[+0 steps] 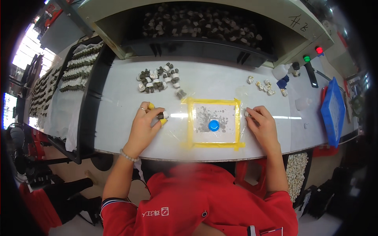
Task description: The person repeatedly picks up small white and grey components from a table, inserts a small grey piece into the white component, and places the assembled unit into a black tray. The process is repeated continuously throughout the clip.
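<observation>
My left hand point(145, 125), with yellow finger covers on two fingers, pinches a small dark-and-white piece point(163, 115) above the white table. On the other side, my right hand point(263, 125) has its thumb and forefinger closed round a small white piece point(247, 114), mostly hidden by the fingertips. Between the hands lies a square pad point(201, 137) framed in yellow tape and spotted with grey stains. A round blue cap-like disc point(214, 125) sits on it. Beyond my left hand is a cluster of dark-and-white pieces point(153, 82), with one greyish piece point(180, 93) nearer the pad.
A black bin point(197, 50) full of similar pieces stands at the back under a shelf. Black trays point(89, 114) with rows of pieces are at the left. Crumpled whitish bits point(267, 87), a white bottle point(280, 71) and a tilted blue tray point(333, 112) are at the right.
</observation>
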`<state>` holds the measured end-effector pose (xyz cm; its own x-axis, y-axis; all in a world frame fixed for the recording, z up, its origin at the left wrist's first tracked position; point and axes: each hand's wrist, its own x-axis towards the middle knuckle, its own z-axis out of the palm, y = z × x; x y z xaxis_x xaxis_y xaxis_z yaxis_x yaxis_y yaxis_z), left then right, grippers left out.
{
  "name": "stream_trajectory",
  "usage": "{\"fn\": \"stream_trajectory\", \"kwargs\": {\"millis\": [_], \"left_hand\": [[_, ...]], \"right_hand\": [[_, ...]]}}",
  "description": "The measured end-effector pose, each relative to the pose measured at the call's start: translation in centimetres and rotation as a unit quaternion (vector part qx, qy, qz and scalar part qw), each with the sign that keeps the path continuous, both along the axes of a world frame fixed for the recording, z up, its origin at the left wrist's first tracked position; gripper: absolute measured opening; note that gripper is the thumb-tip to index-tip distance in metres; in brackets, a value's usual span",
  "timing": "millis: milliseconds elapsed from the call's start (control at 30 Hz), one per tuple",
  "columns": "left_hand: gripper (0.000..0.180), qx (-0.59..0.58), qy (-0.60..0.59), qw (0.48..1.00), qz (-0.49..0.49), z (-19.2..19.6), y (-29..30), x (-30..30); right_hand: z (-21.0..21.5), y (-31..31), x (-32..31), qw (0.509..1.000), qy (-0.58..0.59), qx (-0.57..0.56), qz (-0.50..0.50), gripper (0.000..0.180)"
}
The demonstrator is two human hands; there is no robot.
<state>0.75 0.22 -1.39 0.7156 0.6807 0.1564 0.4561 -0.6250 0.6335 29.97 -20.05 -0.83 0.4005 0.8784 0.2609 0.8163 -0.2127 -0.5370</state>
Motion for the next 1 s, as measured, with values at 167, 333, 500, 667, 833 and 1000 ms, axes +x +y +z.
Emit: {"fn": "stream_trajectory", "kwargs": {"millis": [167, 333, 500, 667, 833, 1000], "left_hand": [[0.031, 0.086, -0.021, 0.996, -0.021, -0.7, -0.5, 0.4], [0.025, -0.436, -0.251, 0.864, 0.029, -0.1, -3.6, 0.4], [0.029, -0.545, -0.356, 0.758, 0.043, -1.5, -6.3, 1.4], [0.032, -0.585, -0.345, 0.732, 0.053, -2.2, -7.8, 2.1], [0.03, -0.598, -0.354, 0.717, 0.049, -2.1, -8.3, 2.5], [0.029, -0.592, -0.363, 0.719, 0.04, -1.9, -8.3, 2.7]], "right_hand": [[0.4, 0.5, -1.0, 0.999, 0.039, 0.004, 0.006, 0.021], [0.5, 1.6, -3.8, 0.99, 0.1, 0.039, 0.089, 0.02], [0.8, 3.3, -5.3, 0.987, -0.011, -0.002, 0.159, 0.025], [0.9, 4.1, -5.4, 0.978, -0.072, -0.013, 0.193, 0.025], [2.3, 4.6, -5.6, 0.968, -0.108, -0.058, 0.22, 0.022], [2.1, 4.8, -5.7, 0.964, -0.126, -0.054, 0.227, 0.02]]}}
